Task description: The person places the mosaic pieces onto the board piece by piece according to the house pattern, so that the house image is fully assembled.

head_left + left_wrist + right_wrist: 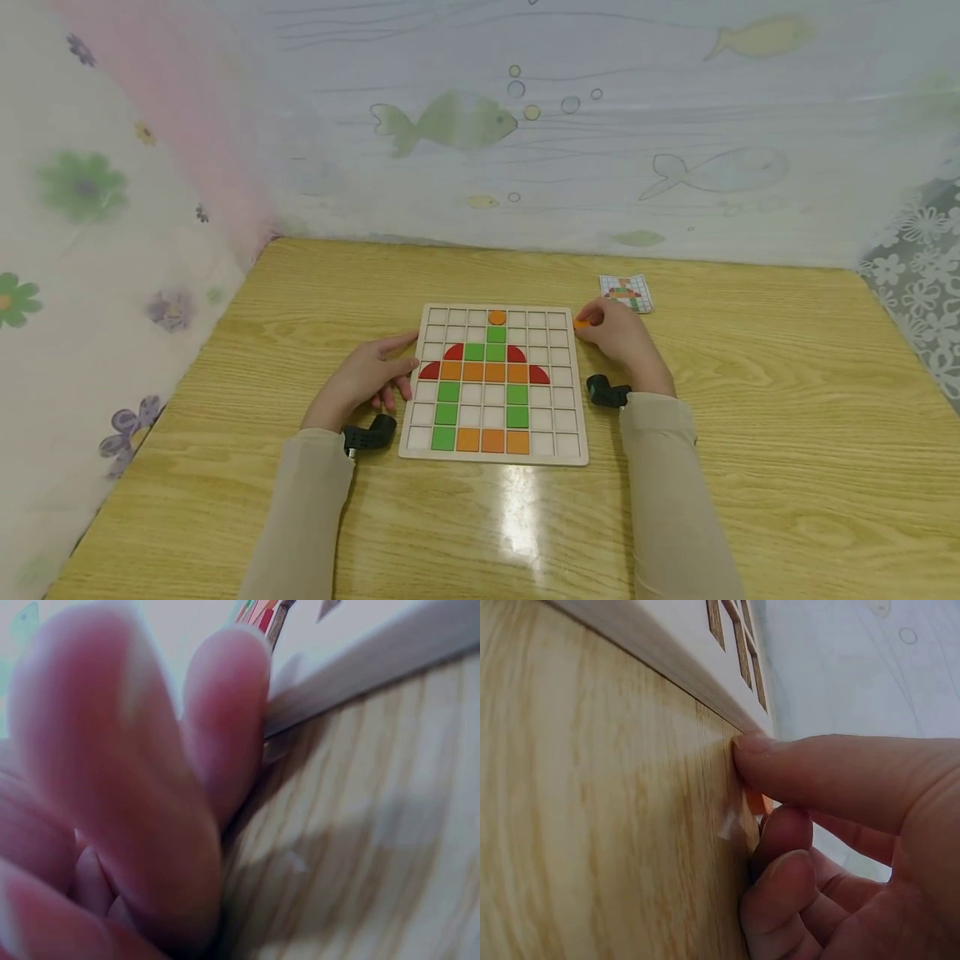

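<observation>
A wooden grid board [412, 425] lies flat on the table, with orange, green and red pieces set in its squares. Along the board's left edge rests my left hand [363, 375], its fingers touching the side and holding no piece. Just off the upper right edge, my right hand [618, 333] pinches an orange piece [582, 324] between thumb and fingers. In the right wrist view only a sliver of that orange piece [759, 802] shows, so its shape is hidden. An orange round piece [497, 317] sits in the top row.
A small pattern card [630, 293] with a similar coloured figure lies behind my right hand. The wood-grain table [787, 433] meets a wall [450, 192] painted with fish at the back. A flowered wall [82, 250] stands on the left.
</observation>
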Action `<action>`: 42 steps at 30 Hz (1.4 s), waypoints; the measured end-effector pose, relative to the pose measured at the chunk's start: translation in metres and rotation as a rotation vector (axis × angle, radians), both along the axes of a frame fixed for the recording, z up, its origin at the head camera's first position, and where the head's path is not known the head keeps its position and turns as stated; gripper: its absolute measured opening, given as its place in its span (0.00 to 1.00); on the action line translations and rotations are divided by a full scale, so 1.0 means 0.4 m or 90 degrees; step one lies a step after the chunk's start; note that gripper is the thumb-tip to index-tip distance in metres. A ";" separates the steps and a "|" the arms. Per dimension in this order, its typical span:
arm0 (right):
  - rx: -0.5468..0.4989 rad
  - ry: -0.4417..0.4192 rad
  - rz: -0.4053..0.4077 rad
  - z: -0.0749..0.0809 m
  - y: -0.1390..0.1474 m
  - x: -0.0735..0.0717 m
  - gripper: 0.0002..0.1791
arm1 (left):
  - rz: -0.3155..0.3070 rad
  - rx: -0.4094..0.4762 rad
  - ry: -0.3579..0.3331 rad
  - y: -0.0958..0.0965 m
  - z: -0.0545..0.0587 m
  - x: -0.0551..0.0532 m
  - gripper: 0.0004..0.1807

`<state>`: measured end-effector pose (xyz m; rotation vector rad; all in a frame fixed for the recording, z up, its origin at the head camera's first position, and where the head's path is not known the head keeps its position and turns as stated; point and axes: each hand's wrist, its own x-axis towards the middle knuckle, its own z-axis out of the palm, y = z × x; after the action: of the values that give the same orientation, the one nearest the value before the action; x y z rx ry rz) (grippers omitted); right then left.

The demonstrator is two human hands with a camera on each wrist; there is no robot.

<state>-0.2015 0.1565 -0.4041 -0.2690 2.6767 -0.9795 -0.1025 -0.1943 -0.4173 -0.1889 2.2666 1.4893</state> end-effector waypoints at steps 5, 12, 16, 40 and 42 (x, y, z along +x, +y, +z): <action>0.005 -0.007 -0.001 0.000 0.000 -0.001 0.16 | 0.003 -0.001 -0.002 0.000 0.000 0.001 0.28; 0.010 -0.005 0.004 0.005 -0.003 0.000 0.16 | 0.006 0.002 -0.008 -0.001 0.001 0.002 0.28; 0.004 -0.002 0.008 0.005 -0.002 -0.001 0.15 | 0.007 -0.001 -0.004 -0.001 0.002 0.002 0.28; -0.161 0.002 -0.026 0.007 -0.052 0.002 0.19 | 0.008 -0.002 -0.005 0.005 0.005 0.001 0.27; -0.181 -0.010 -0.024 0.006 -0.064 0.002 0.19 | 0.009 -0.002 -0.004 0.007 0.007 0.001 0.27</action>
<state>-0.2006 0.1310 -0.4019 -0.2671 2.5324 -1.3680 -0.1021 -0.1915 -0.4145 -0.2093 2.2673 1.4906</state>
